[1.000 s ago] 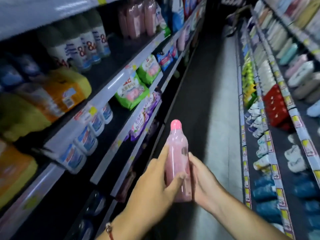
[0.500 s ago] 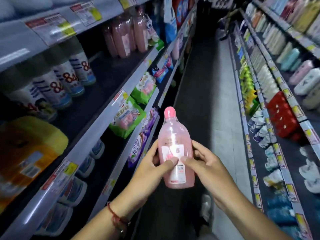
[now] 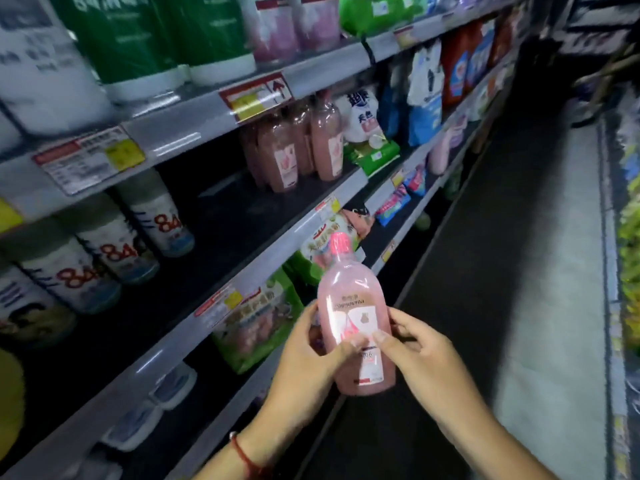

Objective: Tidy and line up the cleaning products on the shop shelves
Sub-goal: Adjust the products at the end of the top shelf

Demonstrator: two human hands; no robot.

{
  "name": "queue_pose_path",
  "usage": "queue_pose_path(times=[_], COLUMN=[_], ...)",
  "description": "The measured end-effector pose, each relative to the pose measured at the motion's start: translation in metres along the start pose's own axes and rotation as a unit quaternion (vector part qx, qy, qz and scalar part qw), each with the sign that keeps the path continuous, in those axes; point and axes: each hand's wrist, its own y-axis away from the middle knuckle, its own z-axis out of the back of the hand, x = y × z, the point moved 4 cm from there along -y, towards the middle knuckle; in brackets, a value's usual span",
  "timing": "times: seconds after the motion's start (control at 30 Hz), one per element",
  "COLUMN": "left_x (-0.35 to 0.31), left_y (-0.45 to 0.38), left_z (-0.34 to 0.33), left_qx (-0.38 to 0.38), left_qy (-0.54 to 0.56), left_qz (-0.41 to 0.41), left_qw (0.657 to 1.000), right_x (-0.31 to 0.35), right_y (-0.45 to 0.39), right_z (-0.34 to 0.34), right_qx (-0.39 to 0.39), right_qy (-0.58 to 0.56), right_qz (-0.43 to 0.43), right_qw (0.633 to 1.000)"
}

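Observation:
A pink bottle (image 3: 349, 303) with a pink cap and a white-and-pink label stands upright in front of me, held in the aisle beside the shelves. My left hand (image 3: 308, 362) grips its left side with the thumb across the label. My right hand (image 3: 422, 358) grips its right side, thumb on the label too. Several matching pink bottles (image 3: 294, 147) stand grouped on the middle shelf (image 3: 277, 230), further along and to the left of the held one.
White "84" bottles (image 3: 104, 251) stand on the same shelf at left, with dark bare shelf between them and the pink group. Green pouches (image 3: 256, 320) fill the shelf below. Green-and-white bottles (image 3: 138, 39) stand on top. The aisle floor (image 3: 519, 271) runs right.
My view has swung up and left toward the shelves. The bottle stays upright in both hands, label facing me, and now sits closer to the shelf edge.

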Motion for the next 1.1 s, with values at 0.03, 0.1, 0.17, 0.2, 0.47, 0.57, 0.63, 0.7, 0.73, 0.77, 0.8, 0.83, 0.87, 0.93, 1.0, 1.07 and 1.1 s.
queue_pose_path(times=[0.03,0.1,0.17,0.2,0.47,0.57,0.63,0.7,0.73,0.77,0.8,0.83,0.87,0.93,1.0,1.07,1.1], left_x=[-0.009,-0.024,-0.032,-0.034,-0.057,-0.055,-0.056,-0.059,-0.060,-0.061,-0.061,-0.061,-0.061,-0.058,-0.053,-0.053,-0.054], left_y=[-0.012,-0.029,-0.042,-0.048,-0.119,-0.157,-0.183,-0.204,-0.212,-0.219,-0.226,-0.230,-0.235,-0.246,-0.259,-0.264,-0.264], left_z=[-0.005,-0.006,-0.001,0.004,0.013,0.016,0.021,0.027,0.028,0.029,0.029,0.029,0.028,0.028,0.027,0.023,0.021], left_qx=[-0.025,-0.054,-0.075,-0.086,-0.137,-0.136,-0.177,-0.226,-0.233,-0.240,-0.253,-0.271,-0.292,-0.319,-0.344,-0.383,-0.395], left_qy=[-0.022,-0.070,-0.122,-0.142,-0.181,-0.096,-0.065,-0.099,-0.119,-0.137,-0.146,-0.156,-0.168,-0.193,-0.205,-0.234,-0.245], left_qz=[-0.011,-0.024,-0.036,-0.043,-0.018,-0.043,-0.088,-0.123,-0.133,-0.142,-0.155,-0.165,-0.173,-0.171,-0.158,-0.145,-0.141], left_qw=[0.999,0.996,0.989,0.985,0.974,0.985,0.978,0.961,0.956,0.950,0.944,0.935,0.925,0.912,0.902,0.882,0.874], right_x=[0.006,0.019,0.031,0.036,0.070,0.078,0.086,0.097,0.100,0.102,0.102,0.101,0.102,0.104,0.104,0.102,0.100], right_y=[-0.018,-0.052,-0.084,-0.098,-0.196,-0.225,-0.241,-0.255,-0.263,-0.269,-0.277,-0.283,-0.289,-0.301,-0.313,-0.325,-0.329], right_z=[0.004,0.007,0.004,0.001,-0.020,-0.029,-0.032,-0.033,-0.035,-0.036,-0.036,-0.037,-0.038,-0.044,-0.052,-0.060,-0.063], right_qx=[0.017,0.039,0.068,0.084,0.103,0.096,0.091,0.085,0.082,0.081,0.086,0.094,0.107,0.140,0.180,0.208,0.212], right_qy=[0.003,0.006,0.006,0.005,-0.012,-0.003,0.008,0.025,0.032,0.035,0.035,0.030,0.028,0.024,0.025,0.047,0.054], right_qz=[0.004,0.011,0.013,0.012,0.033,0.060,0.077,0.103,0.109,0.109,0.107,0.103,0.100,0.107,0.131,0.152,0.159], right_qw=[1.000,0.999,0.998,0.996,0.994,0.994,0.993,0.991,0.990,0.990,0.990,0.990,0.989,0.984,0.975,0.965,0.963])
